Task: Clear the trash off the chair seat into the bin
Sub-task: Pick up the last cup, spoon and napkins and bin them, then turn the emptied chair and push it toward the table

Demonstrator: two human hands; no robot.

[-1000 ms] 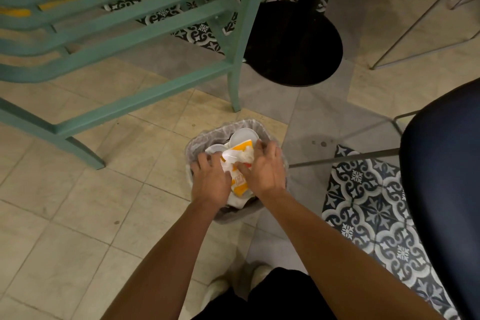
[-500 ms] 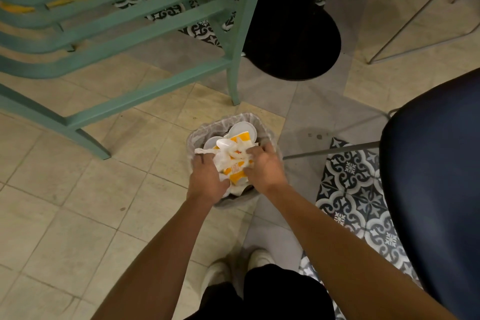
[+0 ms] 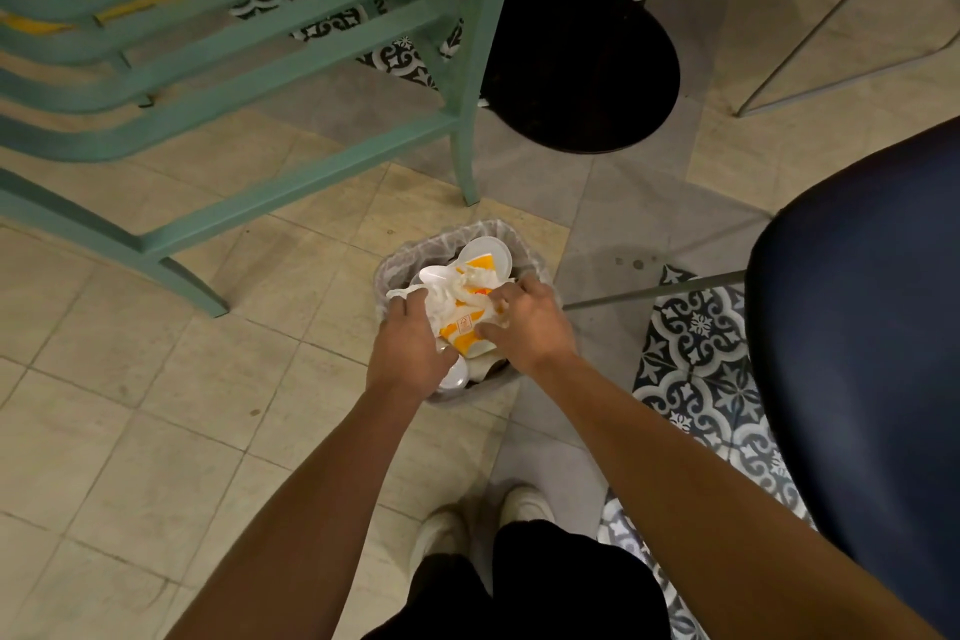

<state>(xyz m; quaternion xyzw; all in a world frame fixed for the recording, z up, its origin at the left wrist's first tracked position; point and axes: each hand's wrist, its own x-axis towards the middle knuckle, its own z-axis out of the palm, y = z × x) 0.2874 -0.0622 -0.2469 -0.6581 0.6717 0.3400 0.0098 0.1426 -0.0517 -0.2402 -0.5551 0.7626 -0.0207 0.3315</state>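
Your left hand (image 3: 410, 348) and right hand (image 3: 530, 322), fingers curled round the crumpled white-and-orange trash (image 3: 462, 325), held it over the lined bin (image 3: 452, 235), apparently to pack it below the rim.

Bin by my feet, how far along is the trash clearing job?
Nearly done. A white lid already sits in the bin. In hand: the left hand and right hand grip a white and orange wrapper bundle over its mouth. Left: let go. The dark blue seat shows no trash in its visible part.
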